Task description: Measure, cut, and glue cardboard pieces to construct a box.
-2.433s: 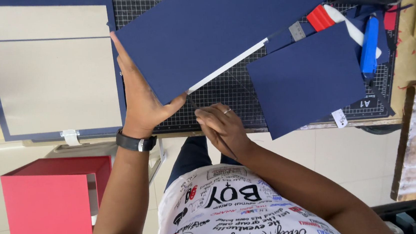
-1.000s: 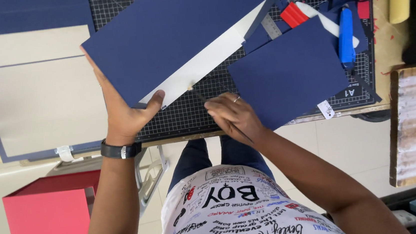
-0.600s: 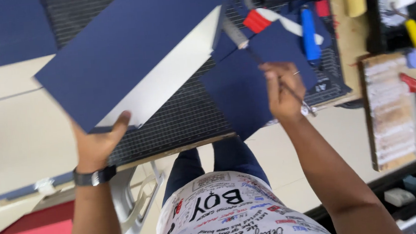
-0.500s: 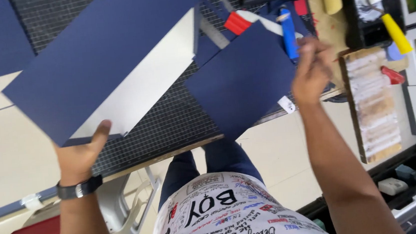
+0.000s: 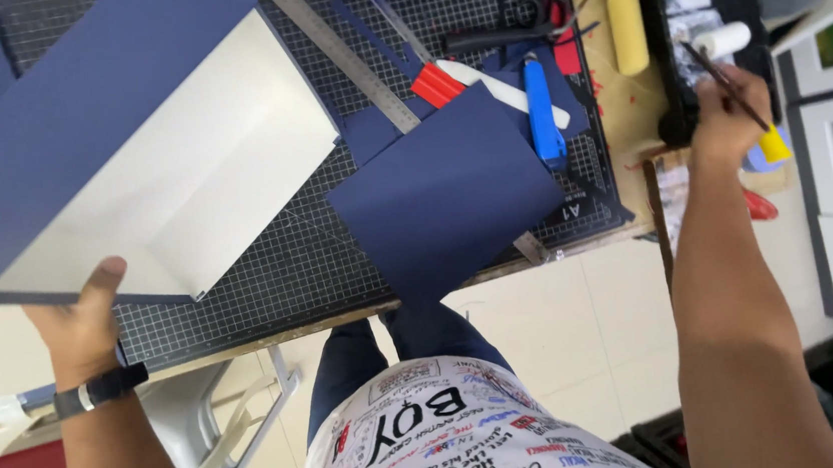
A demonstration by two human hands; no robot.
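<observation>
While the left hand (image 5: 83, 328) pinches the near edge, thumb on top, these lines sort the scene.

Navy box: the open navy box (image 5: 127, 139) is tilted up over the left part of the cutting mat (image 5: 270, 277), its lower edge held in the closed left hand; smooth pale lining inside, matte navy covering outside, straight crisp folds.

Right hand: the right hand (image 5: 723, 122) is stretched out past the mat's right edge, fingers closed around a thin dark brush (image 5: 725, 87) held at a slant.

Room on the mat: bare gridded mat shows below and to the right of the box, as far as the navy sheet (image 5: 448, 196); the far right corner is crowded.

Navy sheet: flat, matte, roughly square, lying askew with one corner hanging over the mat's near edge.

Tools: a long steel ruler (image 5: 341, 55) runs diagonally just beyond the sheet; a blue knife (image 5: 542, 113) and a red-and-white tool (image 5: 484, 83) lie beside the sheet's far corner.

Roller: a pale yellow foam roller (image 5: 628, 30) rests on the brown board right of the mat.

Wrist: a black band (image 5: 99, 389) circles the left wrist.
</observation>
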